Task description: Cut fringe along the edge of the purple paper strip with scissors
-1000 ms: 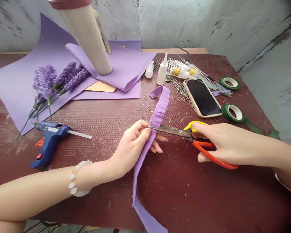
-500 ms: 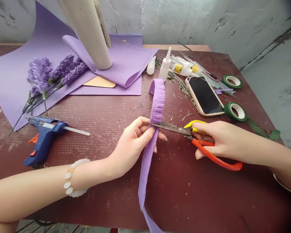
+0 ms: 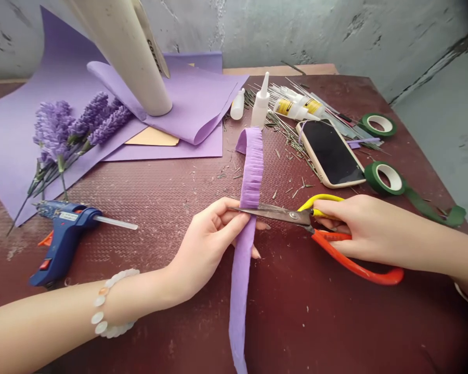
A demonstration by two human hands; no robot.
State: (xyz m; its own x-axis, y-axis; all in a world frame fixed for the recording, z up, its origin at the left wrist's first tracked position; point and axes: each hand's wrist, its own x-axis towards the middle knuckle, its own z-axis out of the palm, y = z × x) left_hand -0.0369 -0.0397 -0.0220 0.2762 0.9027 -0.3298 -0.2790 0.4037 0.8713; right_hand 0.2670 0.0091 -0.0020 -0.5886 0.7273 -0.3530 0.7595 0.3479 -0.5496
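Observation:
A long purple crepe paper strip (image 3: 242,280) is pinched between the thumb and fingers of my left hand (image 3: 214,239). Its upper part is cut into a fringe and curls over at the top, while the lower part hangs uncut toward me. My right hand (image 3: 359,226) grips a pair of scissors (image 3: 296,214) with one yellow and one red handle. Their dark blades lie across the strip just below the fringe, with the tips at my left thumb and forefinger. The blades look nearly closed.
A blue glue gun (image 3: 64,239) lies at left, near purple flowers (image 3: 54,127) on purple paper sheets (image 3: 8,156). A pale cylinder (image 3: 132,57) stands behind. Glue bottles (image 3: 260,106), a phone (image 3: 331,153), wire pieces and green tape rolls (image 3: 386,178) occupy the back right.
The view has shifted slightly, so most things on the table appear moved a little. Both hands keep their holds, with the scissors still across the strip just below the fringe.

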